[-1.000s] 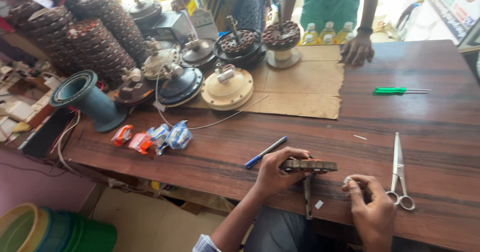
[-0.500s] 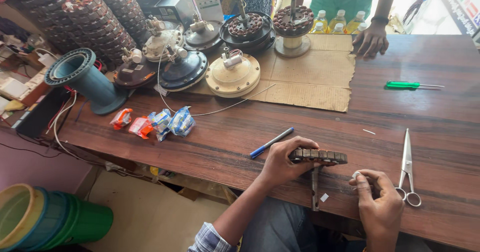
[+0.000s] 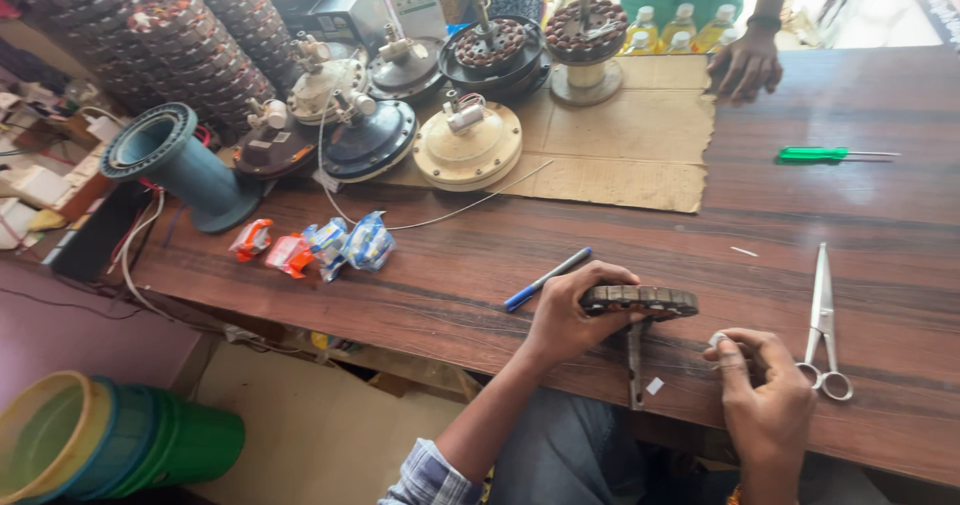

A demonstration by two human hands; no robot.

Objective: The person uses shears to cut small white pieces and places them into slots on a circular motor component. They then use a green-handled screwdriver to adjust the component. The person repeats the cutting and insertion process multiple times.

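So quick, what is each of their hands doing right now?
Left hand: closed around the slotted metal ring, holding it on edge on the table.
Right hand: fingers pinched on something small and pale; cannot tell what.

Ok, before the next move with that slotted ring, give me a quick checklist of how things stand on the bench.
1. Left hand grips the dark slotted ring, held on edge over the table: ok.
2. Right hand closed on a small white piece; what it is: cannot tell.
3. Scissors lie flat beside the right hand, not touching it: ok.
4. Blue pen lies close by the left hand: ok.
5. Metal bar lies on the table edge below the ring; whether it touches the ring: cannot tell.
6. Another person's hand rests at the far side, well apart: ok.
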